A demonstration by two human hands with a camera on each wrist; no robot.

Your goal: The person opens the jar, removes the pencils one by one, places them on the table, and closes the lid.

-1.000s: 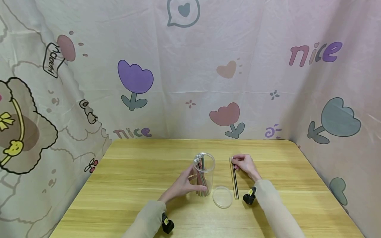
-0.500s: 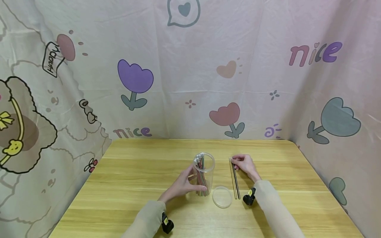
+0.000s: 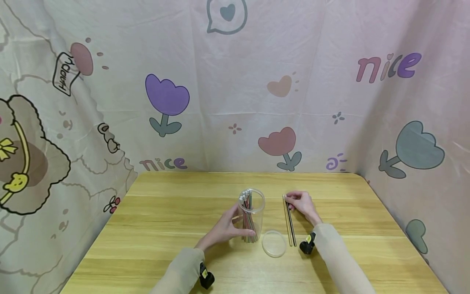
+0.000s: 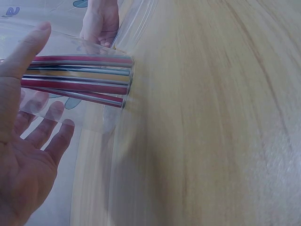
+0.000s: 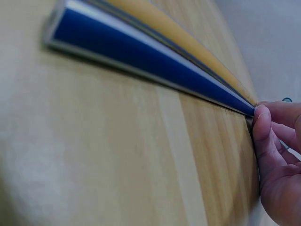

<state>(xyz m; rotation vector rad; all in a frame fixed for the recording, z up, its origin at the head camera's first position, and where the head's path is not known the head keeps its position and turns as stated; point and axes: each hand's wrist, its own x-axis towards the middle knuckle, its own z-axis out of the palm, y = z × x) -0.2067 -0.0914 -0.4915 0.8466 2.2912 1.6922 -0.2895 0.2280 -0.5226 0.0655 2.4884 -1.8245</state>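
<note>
A printed fabric backdrop (image 3: 227, 102) with tulips, hearts and lettering hangs behind a wood-grain tabletop (image 3: 165, 220). On the tabletop, to the right of the jar, a dark blue pencil (image 5: 117, 44) runs lengthwise toward the person, close beside a yellow pencil (image 5: 174, 35). The right hand (image 3: 301, 202) pinches the blue pencil's far end between thumb and finger; whether the grip also takes in the yellow one, I cannot tell, nor whether the blue one is slightly raised.

Just left of the pair, a clear round lid (image 3: 273, 244) lies flat. Beyond it stands an open clear jar (image 3: 258, 220), upright, with a bundle of pencils (image 3: 248, 222) leaning toward its left side. The left hand (image 3: 224, 229) curves round the jar's wall, thumb in front, steadying it by the look of things.

The step in hand seems to be sorting out single pencils by their ends while the jar is braced. The next move likely calls for a firm, narrow pinch that separates blue from yellow, with the jar held steady. Farther out are two pale sleeves (image 3: 335, 249), each with a small black wrist camera (image 3: 207, 277).
</note>
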